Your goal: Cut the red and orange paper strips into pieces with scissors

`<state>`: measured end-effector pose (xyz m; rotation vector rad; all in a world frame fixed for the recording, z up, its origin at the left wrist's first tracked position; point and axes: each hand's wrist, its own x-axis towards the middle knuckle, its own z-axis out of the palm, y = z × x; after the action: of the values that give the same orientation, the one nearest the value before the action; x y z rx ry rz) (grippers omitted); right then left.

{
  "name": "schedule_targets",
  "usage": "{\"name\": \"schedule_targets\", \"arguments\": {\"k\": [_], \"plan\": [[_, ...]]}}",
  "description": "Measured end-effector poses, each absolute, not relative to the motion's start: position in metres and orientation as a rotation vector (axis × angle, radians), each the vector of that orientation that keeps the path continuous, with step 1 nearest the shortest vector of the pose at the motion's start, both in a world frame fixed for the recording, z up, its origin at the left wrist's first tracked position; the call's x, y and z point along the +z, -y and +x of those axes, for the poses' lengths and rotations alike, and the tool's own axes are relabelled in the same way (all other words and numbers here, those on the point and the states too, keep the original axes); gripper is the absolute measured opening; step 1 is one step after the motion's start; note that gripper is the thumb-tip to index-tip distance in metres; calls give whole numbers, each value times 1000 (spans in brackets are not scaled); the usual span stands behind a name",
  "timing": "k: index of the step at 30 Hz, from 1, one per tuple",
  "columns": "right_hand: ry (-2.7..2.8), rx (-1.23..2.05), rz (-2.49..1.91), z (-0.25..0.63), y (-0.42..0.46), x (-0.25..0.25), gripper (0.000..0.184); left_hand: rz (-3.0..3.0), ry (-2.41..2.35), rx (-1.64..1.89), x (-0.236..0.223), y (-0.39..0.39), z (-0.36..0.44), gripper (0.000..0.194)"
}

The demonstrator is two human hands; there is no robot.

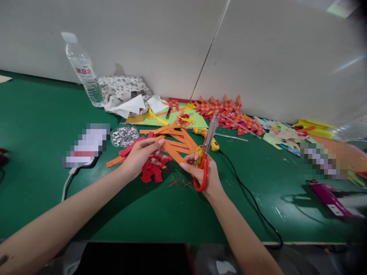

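Scissors sat gripped in your right hand, blades risking your left hand pinching red paper strips nearby.

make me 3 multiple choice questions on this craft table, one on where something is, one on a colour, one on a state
1. Where does the water bottle stand?
A. far left, by the wall
B. at the near table edge
C. between the two hands

2. What colour are the handles of the scissors?
A. blue
B. red
C. black

3. How is the water bottle?
A. lying on its side
B. upright, cap on
C. upright, cap off

Answers:
1 A, it stands on the green table against the white wall.
2 B, the red loops show around the fingers of the right hand.
3 B, it stands with its white cap in place.

The left hand holds red and orange paper strips.
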<state>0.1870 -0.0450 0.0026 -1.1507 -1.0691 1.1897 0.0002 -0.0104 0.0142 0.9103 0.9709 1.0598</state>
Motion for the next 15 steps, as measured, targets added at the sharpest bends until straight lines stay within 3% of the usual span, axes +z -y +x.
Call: {"name": "schedule_targets", "arguments": {"k": [15], "plan": [[1025, 1225, -1175, 188, 45, 1, 45, 886, -991, 1068, 18, 10, -1, 24]]}}
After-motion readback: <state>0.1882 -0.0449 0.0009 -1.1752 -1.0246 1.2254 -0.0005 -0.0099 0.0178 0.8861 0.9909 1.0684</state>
